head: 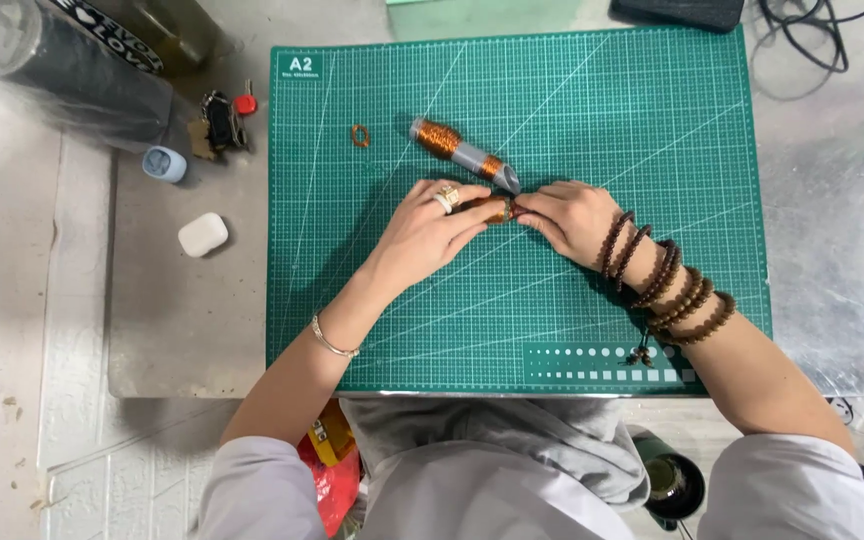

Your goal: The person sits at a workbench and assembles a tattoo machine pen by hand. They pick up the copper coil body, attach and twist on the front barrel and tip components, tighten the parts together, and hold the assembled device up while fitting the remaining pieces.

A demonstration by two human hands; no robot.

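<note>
Hands meet in the middle of the green cutting mat (592,90). I see the left hand (422,235) and the right hand (567,215) come together over one small thing, a coppery wire piece (499,209). It sits between the fingertips of both hands, just above the mat. The left fingers (467,215) are bent and pinched on its left end. The right fingers (532,210) are pinched on its right end. I cannot tell its full shape, because the fingers hide most of it.

I see a ring (447,196) on the left hand and a thin bracelet (332,343) on the left wrist. Brown wooden beads (667,285) wrap many times around the right wrist.

Just above the hands lies a grey spool with copper wire (464,153) wound on it, tilted on the mat. A small loop of copper wire (360,135) lies further left on the mat, well apart from the hands.

Left of the mat, on the grey table (192,320), I see a white earbud case (202,234), a pale blue cap (164,164), and a bunch of keys (220,122).
</note>
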